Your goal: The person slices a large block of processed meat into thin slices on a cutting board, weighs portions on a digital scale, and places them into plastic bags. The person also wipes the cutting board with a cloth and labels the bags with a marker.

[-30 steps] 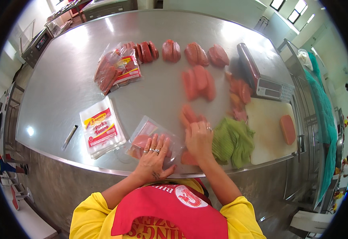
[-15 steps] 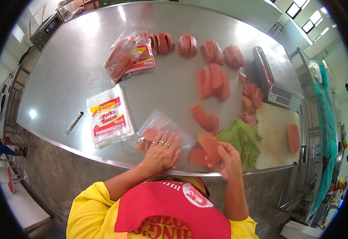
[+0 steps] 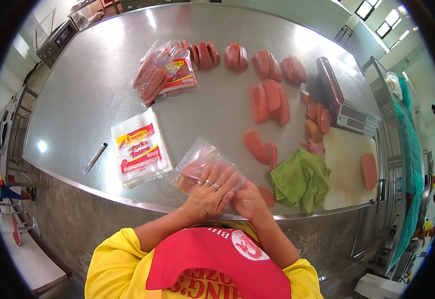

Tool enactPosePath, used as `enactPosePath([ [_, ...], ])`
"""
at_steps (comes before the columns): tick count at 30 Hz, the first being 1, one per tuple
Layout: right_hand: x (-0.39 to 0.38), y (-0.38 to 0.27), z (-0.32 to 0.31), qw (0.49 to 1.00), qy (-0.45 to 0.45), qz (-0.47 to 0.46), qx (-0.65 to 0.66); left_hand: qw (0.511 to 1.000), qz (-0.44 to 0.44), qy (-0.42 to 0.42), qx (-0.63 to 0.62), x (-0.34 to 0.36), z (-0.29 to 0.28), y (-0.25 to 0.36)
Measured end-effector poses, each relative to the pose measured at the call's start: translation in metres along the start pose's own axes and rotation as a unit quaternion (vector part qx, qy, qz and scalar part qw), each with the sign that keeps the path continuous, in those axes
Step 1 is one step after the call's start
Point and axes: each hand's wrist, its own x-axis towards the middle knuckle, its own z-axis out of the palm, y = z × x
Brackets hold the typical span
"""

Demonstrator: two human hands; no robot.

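My left hand (image 3: 210,193), with rings on its fingers, lies flat and stretched out over a clear plastic bag (image 3: 205,154) near the table's front edge. Reddish meat slices (image 3: 191,172) show through the bag. My right hand (image 3: 249,200) is curled at the bag's near right side, against my left hand. Its fingertips are hidden, as is whatever they hold. Just right of it, a single meat slice (image 3: 265,196) lies on the table. Two more loose slices (image 3: 257,147) rest farther back. A stack of printed bags (image 3: 140,148) is left of my hands.
Meat portions (image 3: 269,101) stand in an arc across the steel table (image 3: 78,99). A filled bag (image 3: 152,79) lies at the back left, a marker (image 3: 96,158) nearer. At right are a green cloth (image 3: 301,179), a cutting board (image 3: 347,184) with a meat piece, trimmings (image 3: 317,119) and a scale (image 3: 354,119).
My right hand has moved left to the bag, and the meat slice it held is now out of sight. My left hand stays over the bag.
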Motion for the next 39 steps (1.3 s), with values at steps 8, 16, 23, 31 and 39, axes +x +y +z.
enactPosePath([
  [8, 0.017, 0.008, 0.018, 0.995, 0.1, -0.004, 0.02, 0.999, -0.003, -0.011, -0.049, 0.0, -0.003, -0.002],
  [16, 0.024, 0.008, 0.015, 0.996, 0.08, 0.0, -0.035, 0.947, -0.108, 0.071, -0.293, 0.001, -0.029, -0.039],
  [23, 0.025, -0.003, 0.034, 0.999, 0.035, 0.039, -0.003, 0.975, -0.131, -0.056, -0.172, 0.023, -0.051, -0.055],
  [31, 0.018, -0.004, 0.045, 0.994, 0.05, 0.037, -0.091, 0.995, -0.04, 0.034, -0.08, 0.018, -0.025, -0.049],
  [39, -0.018, -0.062, 0.031, 0.877, 0.087, 0.103, -0.461, 0.97, -0.117, 0.091, -0.194, 0.001, -0.026, -0.052],
])
